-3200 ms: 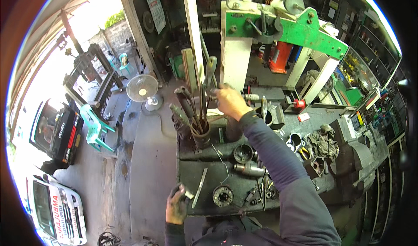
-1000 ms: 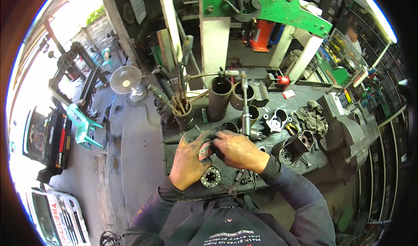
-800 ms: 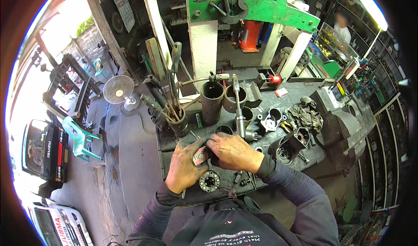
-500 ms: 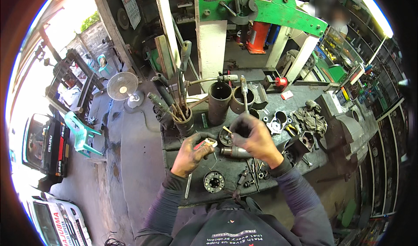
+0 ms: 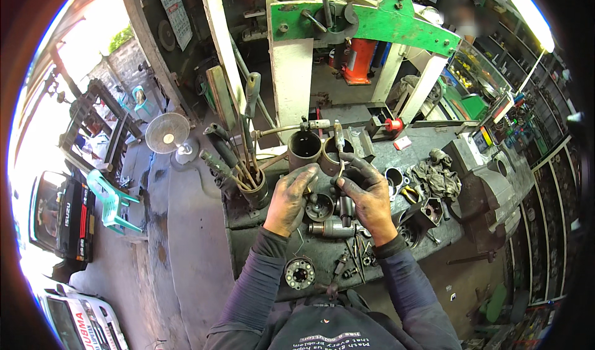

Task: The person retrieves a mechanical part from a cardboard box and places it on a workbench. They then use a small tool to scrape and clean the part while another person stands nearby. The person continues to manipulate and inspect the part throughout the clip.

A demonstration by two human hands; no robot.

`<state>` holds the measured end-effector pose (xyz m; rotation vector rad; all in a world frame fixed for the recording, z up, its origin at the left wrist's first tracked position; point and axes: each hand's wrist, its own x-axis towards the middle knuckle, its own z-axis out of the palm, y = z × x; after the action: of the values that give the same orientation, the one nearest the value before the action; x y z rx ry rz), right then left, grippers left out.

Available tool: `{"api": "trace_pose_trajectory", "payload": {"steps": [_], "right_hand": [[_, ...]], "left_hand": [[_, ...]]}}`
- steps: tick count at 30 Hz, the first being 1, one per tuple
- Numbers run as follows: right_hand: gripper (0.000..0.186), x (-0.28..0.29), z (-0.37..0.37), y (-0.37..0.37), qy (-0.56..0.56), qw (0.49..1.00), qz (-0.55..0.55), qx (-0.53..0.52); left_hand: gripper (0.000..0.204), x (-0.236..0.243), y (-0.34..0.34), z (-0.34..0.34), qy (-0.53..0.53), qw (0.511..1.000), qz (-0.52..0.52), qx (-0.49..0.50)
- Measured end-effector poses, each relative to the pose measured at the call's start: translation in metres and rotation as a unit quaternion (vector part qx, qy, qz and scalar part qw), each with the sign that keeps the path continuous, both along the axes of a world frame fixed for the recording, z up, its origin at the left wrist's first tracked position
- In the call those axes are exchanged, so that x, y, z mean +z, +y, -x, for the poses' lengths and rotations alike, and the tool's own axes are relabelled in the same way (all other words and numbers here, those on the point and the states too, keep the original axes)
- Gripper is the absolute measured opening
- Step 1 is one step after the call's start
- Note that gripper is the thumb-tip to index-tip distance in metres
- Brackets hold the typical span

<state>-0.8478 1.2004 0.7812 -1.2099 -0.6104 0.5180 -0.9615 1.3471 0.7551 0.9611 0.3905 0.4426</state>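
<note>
My left hand (image 5: 290,200) is closed, its fingers curled over a matchbox that is almost wholly hidden in this frame. The thumb and fingers of my right hand (image 5: 367,195) pinch a thin pale matchstick (image 5: 342,169), held upright. Both hands are raised over the workbench, close together. Below them lie a round dark metal part (image 5: 319,207) and a shiny cylindrical metal part (image 5: 331,228). A round plate with a ring of holes (image 5: 300,272) rests nearer me.
Metal cans (image 5: 305,147) stand beyond my hands, with a torch across one. A can of tools (image 5: 255,192) is at left. Rags (image 5: 437,175) and a metal housing (image 5: 432,209) lie right. A green-beamed press (image 5: 365,25) stands behind; a fan (image 5: 168,133) is farther left.
My left hand has moved up and right, turning so the matchbox is hidden. My right hand has shifted slightly right, and its matchstick now points upward. The view has tilted a little.
</note>
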Motion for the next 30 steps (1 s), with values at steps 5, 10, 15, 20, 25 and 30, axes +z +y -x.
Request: {"api": "trace_pose_trajectory", "payload": {"steps": [5, 10, 15, 20, 25, 30], "right_hand": [[0.022, -0.001, -0.015, 0.008, -0.086, 0.993, 0.013, -0.084], [0.018, 0.001, -0.026, 0.018, -0.296, 0.939, 0.050, -0.166], [0.024, 0.001, -0.038, 0.028, -0.498, 0.837, 0.108, -0.200], [0.016, -0.002, -0.060, 0.041, -0.495, 0.832, 0.132, -0.213], [0.015, -0.007, -0.068, 0.046, -0.398, 0.880, 0.116, -0.232], [0.018, -0.006, -0.059, 0.053, -0.422, 0.876, 0.104, -0.211]], "left_hand": [[0.039, -0.002, 0.014, -0.014, -0.105, 0.987, 0.115, -0.040], [0.052, 0.004, 0.013, -0.025, -0.069, 0.997, -0.042, -0.008], [0.047, 0.005, 0.019, -0.039, -0.059, 0.998, 0.002, -0.020], [0.044, 0.001, 0.020, -0.045, -0.070, 0.998, 0.003, -0.004], [0.040, -0.006, 0.027, -0.050, -0.073, 0.996, 0.045, 0.031], [0.039, -0.011, 0.030, -0.055, -0.063, 0.996, 0.046, 0.041]]}}
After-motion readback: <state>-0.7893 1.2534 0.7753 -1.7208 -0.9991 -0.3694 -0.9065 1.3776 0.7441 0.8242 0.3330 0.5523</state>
